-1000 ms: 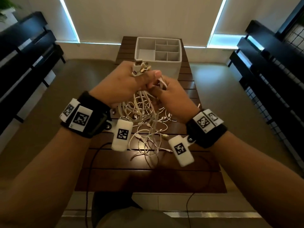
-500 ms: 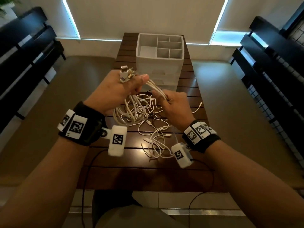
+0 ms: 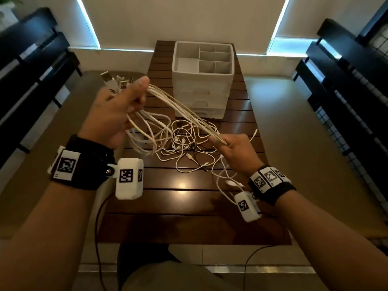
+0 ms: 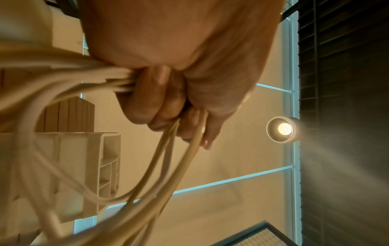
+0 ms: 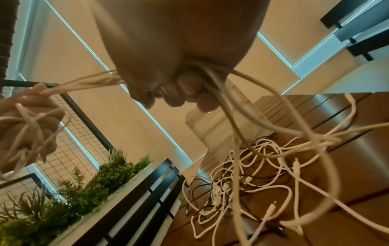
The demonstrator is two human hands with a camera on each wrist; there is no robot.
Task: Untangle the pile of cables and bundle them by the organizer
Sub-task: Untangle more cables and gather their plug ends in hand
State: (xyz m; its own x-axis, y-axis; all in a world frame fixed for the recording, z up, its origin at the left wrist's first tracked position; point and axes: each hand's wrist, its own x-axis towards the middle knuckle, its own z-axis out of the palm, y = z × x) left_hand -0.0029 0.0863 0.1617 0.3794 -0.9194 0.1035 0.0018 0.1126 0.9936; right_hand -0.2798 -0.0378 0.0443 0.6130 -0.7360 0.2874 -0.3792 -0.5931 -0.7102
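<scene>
Left hand [image 3: 117, 114]: raised at the left, fist closed round a bunch of white cables [image 3: 180, 111], their metal plugs [image 3: 114, 80] poking out above.
Right hand [image 3: 237, 151]: lower right, fingers pinching the same strands pulled taut.
Cable pile [image 3: 189, 148]: loose on the dark slatted wooden counter [image 3: 178, 204].
White compartmented organizer [image 3: 202, 78]: far end.

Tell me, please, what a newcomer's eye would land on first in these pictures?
First, the bunch of white cables stretched taut in mid-air between the left hand, which grips them near the plug ends, and the right hand, lower and nearer the table's right side. Beneath them a loose tangle of white and black cables lies on the dark slatted table. Behind it, at the far end, stands the white organizer, its top compartments open.
</scene>
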